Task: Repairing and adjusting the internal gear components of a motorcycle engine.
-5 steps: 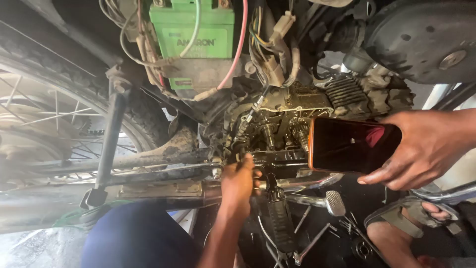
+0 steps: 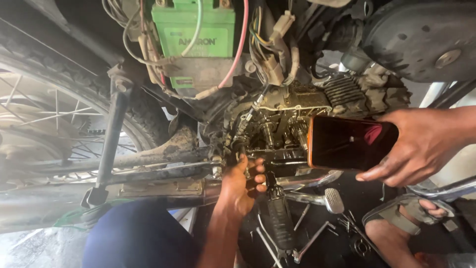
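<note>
My left hand (image 2: 240,184) reaches up from below to the lower edge of the open, oily motorcycle engine (image 2: 277,130), where gears show. Its fingers curl against a dark part there; whether they grip anything is hidden. My right hand (image 2: 421,144) comes in from the right and holds a dark phone with an orange edge (image 2: 349,144) flat beside the opening, its back turned to me.
A green battery (image 2: 193,34) with wires sits above the engine. The spoked rear wheel (image 2: 54,124) is at left. A footpeg (image 2: 277,213), a chrome lever (image 2: 327,199) and loose tools (image 2: 312,238) lie below. A sandalled foot (image 2: 406,218) is at bottom right, a blue-clad knee (image 2: 136,235) at bottom left.
</note>
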